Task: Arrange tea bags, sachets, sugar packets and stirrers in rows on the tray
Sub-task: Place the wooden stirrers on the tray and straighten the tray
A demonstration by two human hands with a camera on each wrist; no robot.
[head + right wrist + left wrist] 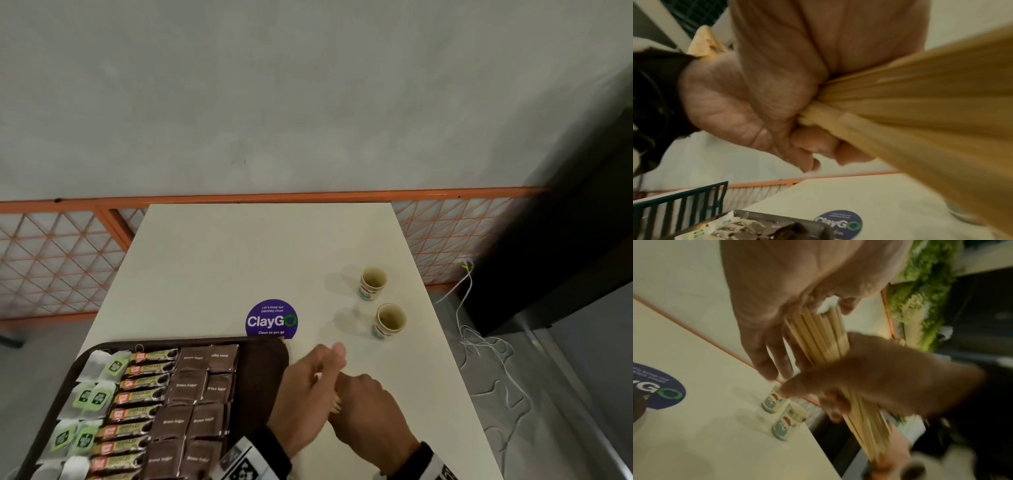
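Nearest you, both your hands meet just off the right edge of the tray, above the table's near half, and together they hold one bundle of wooden stirrers (824,340). Your right hand (371,407) is wrapped round the bundle with its fingers curled tight, and the left wrist view shows the sticks running through that fist and out below it. Your left hand (308,387) holds the bundle's other end, thumb up, fingers curled loosely along the sticks rather than clamped. From the head view only the tips of the stirrers show between the two hands. The dark brown tray (263,370) sits at the table's near left corner and carries three columns: tea bags (92,397) with green tags along its left side, long sachets (137,401) in the middle, and brown sugar packets (195,404) to their right; a bare strip runs along its right edge. Just past the tray's far right corner a round purple sticker (271,320) lies flat on the white table (222,260). Farther on, near the table's right edge, two small paper cups (382,301) stand upright, close together but apart.
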